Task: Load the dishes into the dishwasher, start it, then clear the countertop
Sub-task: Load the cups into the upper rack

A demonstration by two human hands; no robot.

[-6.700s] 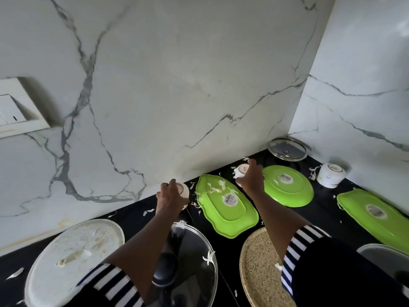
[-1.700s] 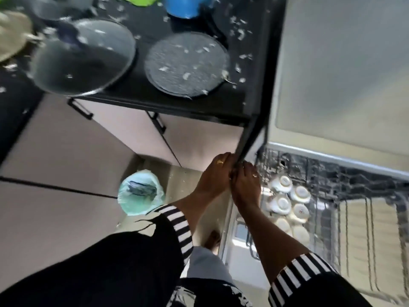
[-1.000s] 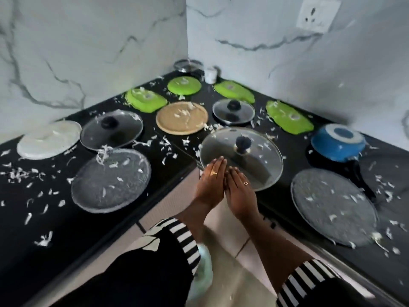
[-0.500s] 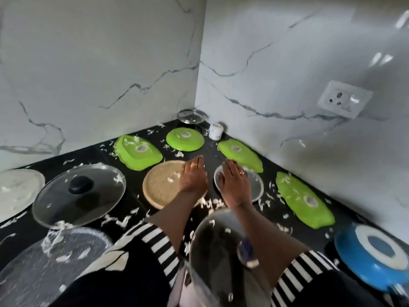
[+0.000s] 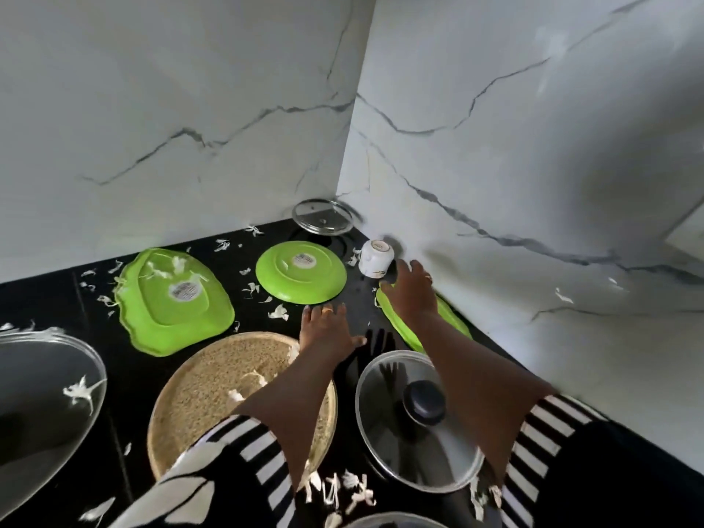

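While the person's right hand stretches toward the small white ceramic cup standing upside down in the far corner, its fingers are spread wide and empty, the tips just beside the cup but not visibly closed on it. The left hand lies flat with fingers splayed on the glossy black stone countertop, holding nothing, between the round tan speckled plate and the round green plastic plate turned face down.

The reach passes over a long green plastic tray and a glass pot lid with a black knob; a forearm or striped sleeve dragged low could probably nudge that lid or knock it toward the edge. The cup sits close to the wall, so a hurried grab might tip it against the marble or roll it into the small glass lid lying in the corner. Scattered white shreds could make the counter slippery under a bracing palm.

A larger scalloped green plastic platter rests face down to the left, and another glass lid shows at the left edge. White marble-look walls with grey veins meet at the corner. No dishwasher is in view.
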